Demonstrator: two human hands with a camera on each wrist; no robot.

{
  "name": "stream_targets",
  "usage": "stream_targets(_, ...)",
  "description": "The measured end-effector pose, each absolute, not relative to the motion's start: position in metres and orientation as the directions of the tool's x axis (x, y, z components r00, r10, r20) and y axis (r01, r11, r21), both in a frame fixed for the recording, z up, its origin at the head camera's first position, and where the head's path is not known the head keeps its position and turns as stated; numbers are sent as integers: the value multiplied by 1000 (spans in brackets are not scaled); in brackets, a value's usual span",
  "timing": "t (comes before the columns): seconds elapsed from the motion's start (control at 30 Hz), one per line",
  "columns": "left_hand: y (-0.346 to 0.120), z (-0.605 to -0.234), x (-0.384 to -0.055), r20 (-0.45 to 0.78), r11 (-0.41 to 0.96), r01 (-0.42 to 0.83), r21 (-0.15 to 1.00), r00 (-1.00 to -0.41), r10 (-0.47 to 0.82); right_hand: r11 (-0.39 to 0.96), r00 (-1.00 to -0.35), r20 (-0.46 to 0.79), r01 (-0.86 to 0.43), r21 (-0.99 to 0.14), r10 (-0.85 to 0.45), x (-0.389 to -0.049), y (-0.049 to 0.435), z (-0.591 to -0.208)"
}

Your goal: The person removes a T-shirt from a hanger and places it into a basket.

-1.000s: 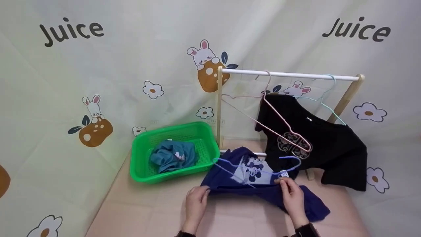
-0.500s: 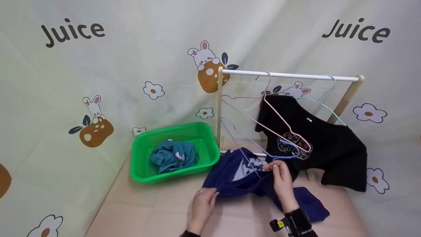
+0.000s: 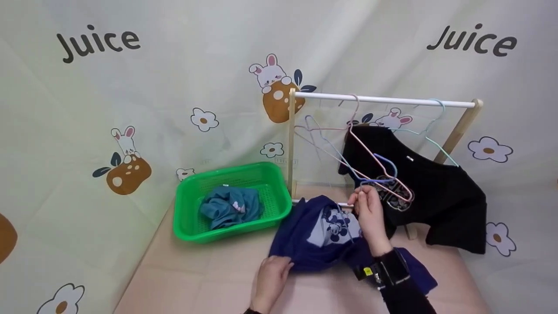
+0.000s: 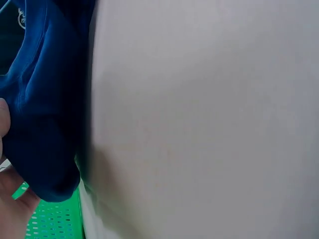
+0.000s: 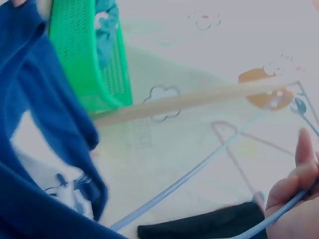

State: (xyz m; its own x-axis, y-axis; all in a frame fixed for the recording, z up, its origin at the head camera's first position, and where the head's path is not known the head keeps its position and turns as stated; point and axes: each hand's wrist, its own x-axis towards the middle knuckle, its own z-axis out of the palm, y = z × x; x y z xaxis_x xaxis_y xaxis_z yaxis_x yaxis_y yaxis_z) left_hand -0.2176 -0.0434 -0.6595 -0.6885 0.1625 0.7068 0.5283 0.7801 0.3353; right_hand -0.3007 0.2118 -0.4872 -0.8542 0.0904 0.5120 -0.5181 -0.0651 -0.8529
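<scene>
A navy T-shirt [image 3: 301, 255] with a white cartoon-mouse print lies bunched on the table. My left hand [image 3: 271, 275] pinches its near left edge; in the left wrist view, thumb and fingers stand on either side of the navy cloth [image 4: 47, 129]. Above the shirt, my right hand [image 3: 371, 213] grips a blue clothes hanger [image 3: 375, 180] near the base of its hook. One arm of the hanger tilts up to the left; its other end comes down over the printed front. In the right wrist view, the hanger's bar [image 5: 174, 190] runs down behind the navy cloth.
A green basket [image 3: 233, 235] with a crumpled teal garment [image 3: 231, 207] stands left of the shirt. Behind, a rack with a white rail [image 3: 392, 100] bears a bare pink hanger [image 3: 367, 146] and a black T-shirt [image 3: 449, 196] on a mint hanger [image 3: 429, 126].
My right hand has let go of the shirt's edge and lifted the blue hanger, swinging its left arm upward. My left hand keeps its pinch and has shifted slightly right and nearer me.
</scene>
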Motion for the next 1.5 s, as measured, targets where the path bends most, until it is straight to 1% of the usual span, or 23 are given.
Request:
stream_targets(0.1,-44,-660,-217,691,788,515,337,-704,165,5,-834,544,-546,-838,93,-307,209,-476)
stream_targets(0.2,-45,-661,-217,677,792,505,343,-717,164,147,-817,570,-555,-819,93,-314,210,-462)
stream_targets(0.27,-46,-661,-217,669,796,493,352,-727,154,236,-816,573,-542,-806,82,-319,211,-451)
stream_targets(0.43,-47,-659,-216,653,802,457,384,-749,114,420,-837,545,-482,-769,37,-335,213,-418)
stream_targets(0.6,-50,-655,-215,656,805,433,406,-751,73,538,-869,495,-411,-736,13,-354,215,-386)
stream_targets(0.8,-53,-651,-214,639,823,389,413,-768,43,577,-908,417,-353,-736,-24,-373,213,-358)
stream_targets(1.0,-52,-654,-212,619,830,381,407,-783,56,596,-946,323,-284,-751,-43,-389,208,-350)
stream_targets(1.23,-49,-657,-213,543,838,340,427,-837,63,646,-943,319,-302,-701,-94,-396,204,-358)
stream_targets(1.33,-47,-657,-215,509,835,335,436,-857,79,697,-934,335,-323,-640,-124,-395,205,-366)
stream_targets(1.5,-44,-656,-220,411,848,297,438,-906,104,764,-898,410,-375,-525,-160,-391,209,-377)
